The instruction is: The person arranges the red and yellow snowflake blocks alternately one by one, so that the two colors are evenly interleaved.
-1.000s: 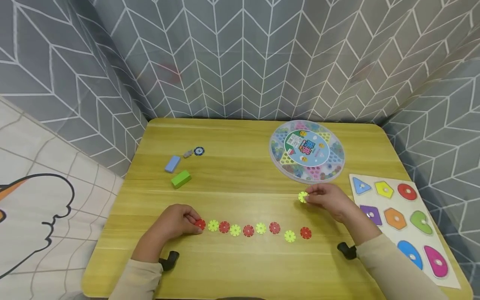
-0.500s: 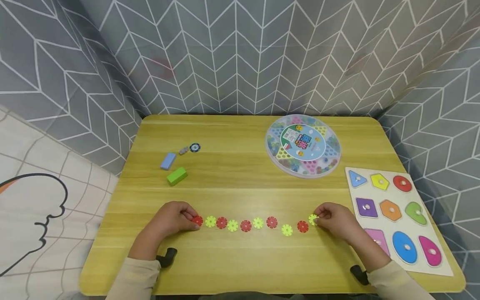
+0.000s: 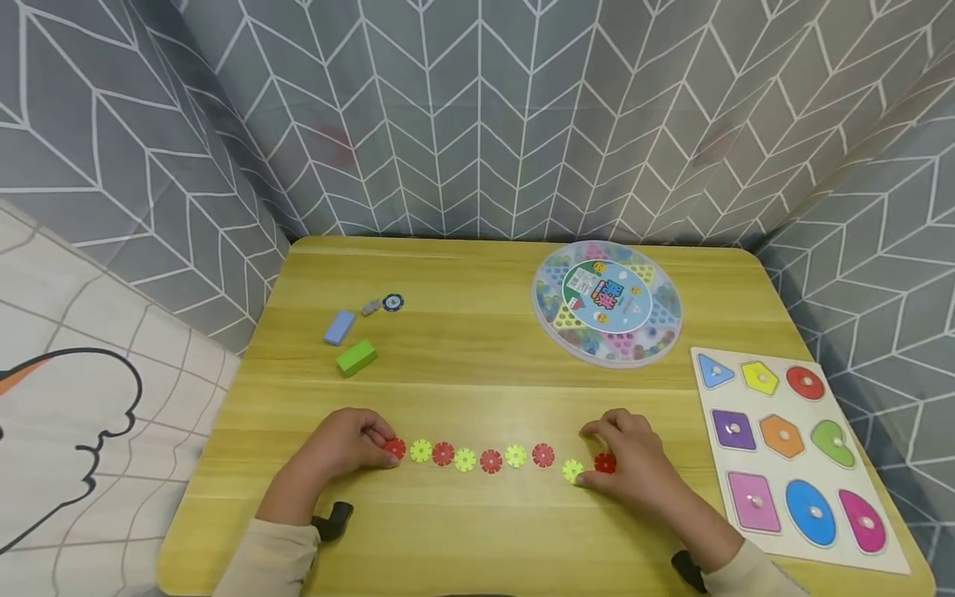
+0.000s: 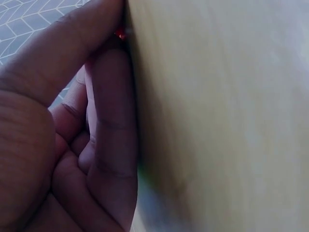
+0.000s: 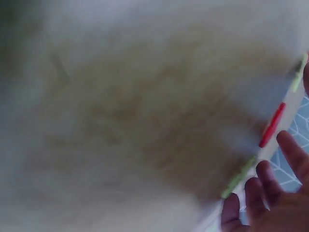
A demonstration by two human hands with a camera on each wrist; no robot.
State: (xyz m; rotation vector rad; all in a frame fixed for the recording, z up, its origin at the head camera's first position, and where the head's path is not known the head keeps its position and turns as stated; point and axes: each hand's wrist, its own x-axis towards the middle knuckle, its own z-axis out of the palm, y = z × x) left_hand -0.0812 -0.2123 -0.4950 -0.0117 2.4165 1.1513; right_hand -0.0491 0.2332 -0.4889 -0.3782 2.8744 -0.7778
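Observation:
A row of small notched plastic discs, red and yellow-green by turns, lies across the table. At its left end my left hand pinches a red disc at the edge between thumb and forefinger; a speck of red shows at those fingertips in the left wrist view. My right hand is spread over the right end. Its thumb tip meets a yellow-green disc, and another red disc shows between thumb and forefinger. In the right wrist view a further yellow-green disc lies by the loose fingers, hidden by the hand in the head view.
At the right stands a shape puzzle board with knobbed pieces. A round game box lies at the back right. A green block, a blue block, a small grey piece and a dark chip sit back left.
My right hand brought a yellow-green disc down to the row's right end, let go of it and moved left, its thumb reaching the neighbouring yellow-green disc. My left hand stayed at its red disc.

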